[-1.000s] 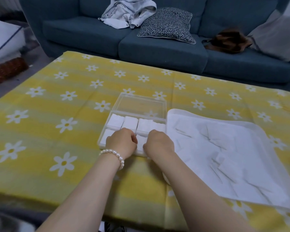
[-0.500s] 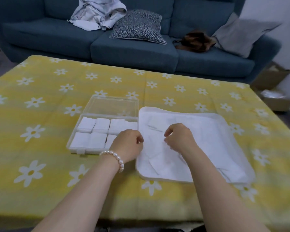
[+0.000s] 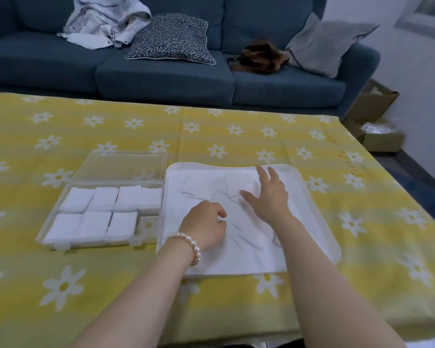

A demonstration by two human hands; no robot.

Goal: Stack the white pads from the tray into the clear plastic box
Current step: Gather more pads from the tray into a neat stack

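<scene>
A clear plastic box (image 3: pixel 68 243) with its lid folded back lies left of centre on the table. Stacks of white pads (image 3: pixel 103 198) fill most of its compartments; the near right compartment shows the yellow cloth through it. To its right a white tray (image 3: pixel 322 217) holds several loose white pads (image 3: pixel 236 232). My left hand (image 3: pixel 204 226), with a pearl bracelet on the wrist, has its fingers curled over the tray's near left part; whether it holds a pad is hidden. My right hand (image 3: pixel 269 194) is spread flat, fingers straight, over the pads in the tray's middle.
A yellow tablecloth with white daisies (image 3: pixel 236 136) covers the table. Behind it stands a blue sofa (image 3: pixel 166 79) with cushions, a pale garment and a brown bag. Cardboard boxes (image 3: pixel 377 126) sit on the floor at the right.
Both hands left the box and moved right onto the tray. My right hand went from curled to spread flat, reaching further into the tray. The view swung right.
</scene>
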